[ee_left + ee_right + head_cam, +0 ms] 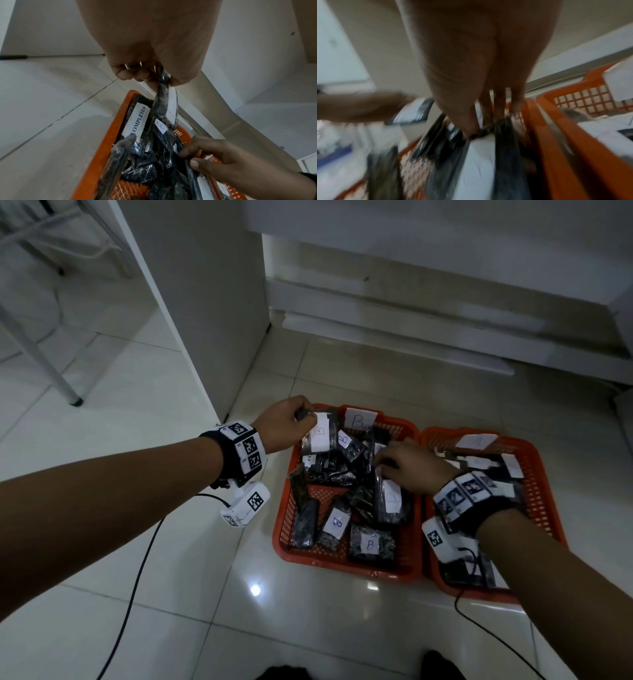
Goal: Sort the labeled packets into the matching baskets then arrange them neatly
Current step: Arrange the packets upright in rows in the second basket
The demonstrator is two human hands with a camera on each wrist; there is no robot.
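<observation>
Two orange baskets stand side by side on the tiled floor. The left basket (284, 508) carries a card marked B (359, 417); the right basket (544, 491) carries a card marked A (476, 441). Black packets with white labels lie jumbled in the B basket. At its far left corner my left hand (305, 417) pinches the top of a B-labelled packet (320, 434), which hangs upright (161, 102). My right hand (394, 463) reaches into the right side of the same basket. Its thumb and fingers (484, 129) pinch the top edge of another black packet (479, 162). The right wrist view is blurred.
A white cabinet panel (205, 320) stands just behind the baskets on the left, with a low white plinth (411, 330) behind them. Chair legs (68, 392) are at the far left. Black cables (137, 577) trail over the floor. A packet labelled COMPLETED (137, 121) lies in the B basket.
</observation>
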